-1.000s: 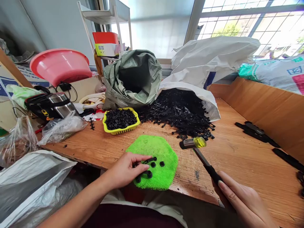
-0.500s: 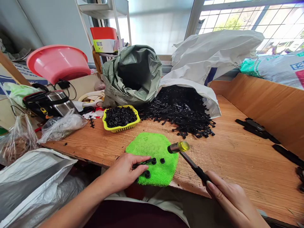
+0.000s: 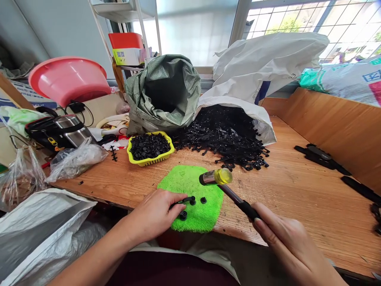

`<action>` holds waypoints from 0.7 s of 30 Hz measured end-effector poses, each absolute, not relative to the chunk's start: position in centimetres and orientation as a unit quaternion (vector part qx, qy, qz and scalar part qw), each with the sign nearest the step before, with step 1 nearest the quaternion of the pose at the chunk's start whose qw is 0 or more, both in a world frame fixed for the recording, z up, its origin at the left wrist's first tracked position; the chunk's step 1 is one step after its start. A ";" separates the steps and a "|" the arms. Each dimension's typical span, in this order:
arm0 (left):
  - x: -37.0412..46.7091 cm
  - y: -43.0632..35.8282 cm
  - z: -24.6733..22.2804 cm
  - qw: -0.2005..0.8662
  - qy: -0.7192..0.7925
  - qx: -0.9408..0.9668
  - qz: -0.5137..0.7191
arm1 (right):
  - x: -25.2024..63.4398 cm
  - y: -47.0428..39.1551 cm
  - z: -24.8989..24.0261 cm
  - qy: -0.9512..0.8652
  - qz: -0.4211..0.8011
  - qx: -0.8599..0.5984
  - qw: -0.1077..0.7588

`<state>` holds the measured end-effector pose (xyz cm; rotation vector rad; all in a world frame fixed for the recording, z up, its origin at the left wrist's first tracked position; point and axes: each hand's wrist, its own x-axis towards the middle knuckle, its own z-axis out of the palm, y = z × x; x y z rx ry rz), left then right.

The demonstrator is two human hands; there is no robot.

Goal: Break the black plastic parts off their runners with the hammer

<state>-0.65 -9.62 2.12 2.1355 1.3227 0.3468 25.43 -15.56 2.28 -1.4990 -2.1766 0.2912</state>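
Between the thumb and fingers of my left hand [image 3: 159, 212] is a thin black plastic strip [image 3: 185, 200]; its far end sits at a small black round part [image 3: 193, 201] on the green cloth [image 3: 195, 180]. Two more round black parts stand on the cloth, one to the right [image 3: 203, 200] and one nearer the table edge [image 3: 183, 215]. My right hand [image 3: 279, 232] is wrapped round the black grip of a hammer [image 3: 235, 195]. Its metal head with a yellow face hangs above the cloth's right side.
Behind the cloth stand a yellow basket [image 3: 151, 162] of small black parts, a grey-green sack [image 3: 190, 111] and a white sack [image 3: 262, 104] spilling black strips [image 3: 229, 139]. Plastic bags [image 3: 76, 161] lie left; dark strips [image 3: 323, 157] lie right.
My right hand and the hammer have moved left, bringing the hammer head over the cloth's right part. My left hand keeps its grip on the strip, nearly unmoved. The view has shifted slightly.
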 end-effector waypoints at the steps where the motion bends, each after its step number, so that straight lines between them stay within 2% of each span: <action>1: -0.6 -9.6 2.4 0.293 0.495 0.809 0.118 | 25.5 -15.3 2.1 -0.809 0.079 -0.539 0.221; 5: -0.4 -9.2 2.9 0.275 0.493 0.822 0.076 | 25.8 -14.7 1.5 -0.851 -0.017 -0.500 0.158; 9: -0.4 -8.8 2.7 0.272 0.487 0.826 0.081 | 25.8 -14.8 1.0 -0.833 0.019 -0.524 0.179; 13: -0.6 -8.8 2.4 0.315 0.489 0.806 0.105 | 25.5 -15.0 0.1 -0.846 0.046 -0.516 0.122; 16: -0.9 -8.8 2.2 0.423 0.492 0.745 0.155 | 26.0 -15.1 -0.2 -0.820 0.106 -0.534 0.176; 21: -0.3 -7.7 2.1 0.631 0.476 0.507 0.344 | 27.8 -15.4 -1.2 -0.722 0.181 -0.579 0.334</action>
